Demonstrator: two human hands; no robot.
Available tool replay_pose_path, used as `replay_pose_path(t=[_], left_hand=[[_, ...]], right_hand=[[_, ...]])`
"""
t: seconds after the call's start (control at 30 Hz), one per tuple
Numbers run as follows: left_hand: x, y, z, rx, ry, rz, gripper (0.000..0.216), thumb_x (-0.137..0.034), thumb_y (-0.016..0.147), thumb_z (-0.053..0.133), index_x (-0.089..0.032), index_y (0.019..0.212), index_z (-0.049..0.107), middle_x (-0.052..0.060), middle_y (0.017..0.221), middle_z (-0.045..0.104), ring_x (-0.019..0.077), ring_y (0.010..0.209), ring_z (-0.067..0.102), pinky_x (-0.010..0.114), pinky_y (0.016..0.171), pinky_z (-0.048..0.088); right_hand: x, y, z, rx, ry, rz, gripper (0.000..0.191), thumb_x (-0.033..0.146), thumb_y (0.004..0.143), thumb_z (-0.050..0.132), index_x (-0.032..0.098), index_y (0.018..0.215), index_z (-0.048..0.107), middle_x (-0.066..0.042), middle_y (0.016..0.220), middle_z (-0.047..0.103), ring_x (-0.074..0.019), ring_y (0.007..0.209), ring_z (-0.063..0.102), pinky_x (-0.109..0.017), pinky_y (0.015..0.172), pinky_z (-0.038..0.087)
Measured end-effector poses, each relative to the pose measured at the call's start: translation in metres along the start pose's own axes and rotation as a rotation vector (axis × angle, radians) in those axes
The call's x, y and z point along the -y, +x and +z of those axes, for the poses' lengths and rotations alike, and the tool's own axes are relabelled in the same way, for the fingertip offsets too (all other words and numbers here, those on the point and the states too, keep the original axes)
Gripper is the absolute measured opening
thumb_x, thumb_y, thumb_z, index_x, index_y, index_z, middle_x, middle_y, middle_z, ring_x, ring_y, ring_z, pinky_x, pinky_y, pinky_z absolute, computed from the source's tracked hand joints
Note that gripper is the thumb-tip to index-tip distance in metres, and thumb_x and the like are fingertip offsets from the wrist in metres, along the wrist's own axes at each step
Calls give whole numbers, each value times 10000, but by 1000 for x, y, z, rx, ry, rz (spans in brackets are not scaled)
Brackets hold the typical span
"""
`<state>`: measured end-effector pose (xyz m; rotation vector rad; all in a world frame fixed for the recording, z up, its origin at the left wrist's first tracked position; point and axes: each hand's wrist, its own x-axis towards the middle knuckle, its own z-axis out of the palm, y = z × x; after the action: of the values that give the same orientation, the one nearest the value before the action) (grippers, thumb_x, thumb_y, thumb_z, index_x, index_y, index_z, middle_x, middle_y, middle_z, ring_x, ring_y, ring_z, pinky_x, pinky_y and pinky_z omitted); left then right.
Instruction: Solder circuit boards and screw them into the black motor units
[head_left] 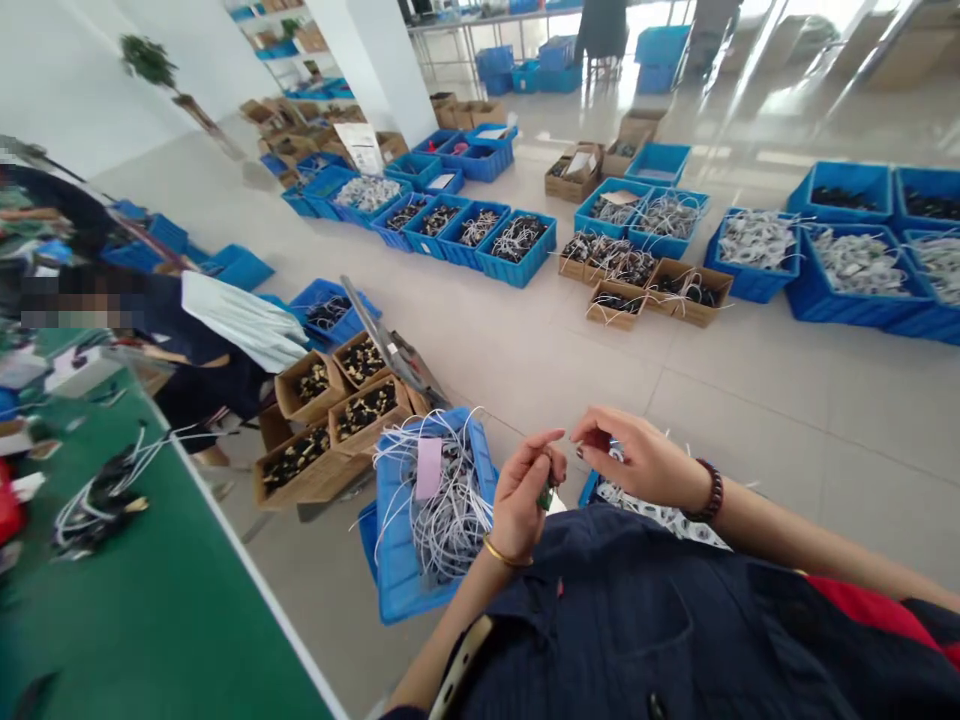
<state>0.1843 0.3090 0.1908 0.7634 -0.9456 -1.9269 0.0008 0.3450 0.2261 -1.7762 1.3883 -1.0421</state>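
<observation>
My left hand (523,492) is closed in a pinch around a small dark green part (547,495), held above my lap. My right hand (639,456) is just to its right, fingers curled with the tips pinched near the same part; what they grip is too small to name. A gold bangle sits on my left wrist and a dark bead bracelet on my right. Directly left of my hands stands a blue crate (397,560) full of white cables with a pink tag (429,467). Another blue crate edge (589,490) peeks from under my right hand.
A green-topped table (150,620) lies at the left with a cable bundle (97,500) on it. A seated person (187,340) is beside cardboard boxes (330,430) of dark parts. Blue crates (517,245) of cables stand in rows across the tiled floor.
</observation>
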Motion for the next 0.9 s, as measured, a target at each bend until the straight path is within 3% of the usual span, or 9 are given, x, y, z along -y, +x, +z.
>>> replay_pose_path(t=[0.1, 0.2, 0.33, 0.5, 0.67, 0.8, 0.9], left_hand=[[-13, 32, -3, 234, 27, 144, 407, -386, 925, 678, -238, 1303, 650, -25, 691, 527, 133, 672, 436, 276, 693, 367], [-28, 70, -11, 460, 77, 226, 416, -343, 1007, 561, -270, 1417, 547, -35, 708, 484, 128, 673, 421, 270, 685, 357], [-50, 125, -28, 589, 163, 200, 463, -317, 1017, 543, -294, 1472, 461, -19, 819, 499, 131, 727, 439, 266, 702, 379], [-78, 193, -43, 501, 199, 74, 494, -278, 970, 578, -265, 1451, 465, 4, 924, 525, 151, 837, 482, 273, 774, 412], [-101, 250, -43, 391, 305, -80, 454, -250, 928, 586, -228, 1376, 520, 1, 925, 539, 150, 833, 500, 267, 781, 437], [-115, 294, -42, 347, 307, -164, 451, -243, 880, 615, -204, 1322, 537, 51, 1087, 639, 184, 980, 577, 288, 863, 455], [-125, 329, -45, 303, 314, -164, 445, -257, 874, 627, -196, 1304, 531, 58, 1082, 668, 194, 983, 610, 306, 879, 472]], right_hand=[[12, 25, -19, 6, -6, -59, 288, 135, 909, 544, 186, 1191, 574, -11, 861, 636, -128, 742, 584, -258, 702, 496], [22, 61, -34, 103, -96, -139, 356, 97, 912, 521, 188, 1250, 589, -23, 883, 641, -141, 779, 584, -274, 743, 503], [20, 121, -45, 179, -238, -175, 317, 80, 924, 508, 177, 1187, 657, -68, 983, 679, -170, 880, 596, -310, 828, 502], [0, 191, -52, 200, -335, -107, 309, 79, 930, 500, 187, 1142, 697, -58, 943, 670, -180, 861, 589, -331, 843, 500], [-21, 241, -54, 180, -424, -36, 280, 127, 980, 486, 170, 1173, 684, -86, 990, 685, -211, 915, 614, -374, 888, 512], [-42, 277, -52, 106, -397, -8, 241, 112, 952, 502, 154, 1126, 663, -103, 1091, 707, -235, 1016, 635, -385, 927, 517], [-61, 307, -51, 24, -368, 24, 253, 85, 904, 527, 152, 1116, 649, -95, 1047, 710, -221, 956, 643, -360, 872, 526]])
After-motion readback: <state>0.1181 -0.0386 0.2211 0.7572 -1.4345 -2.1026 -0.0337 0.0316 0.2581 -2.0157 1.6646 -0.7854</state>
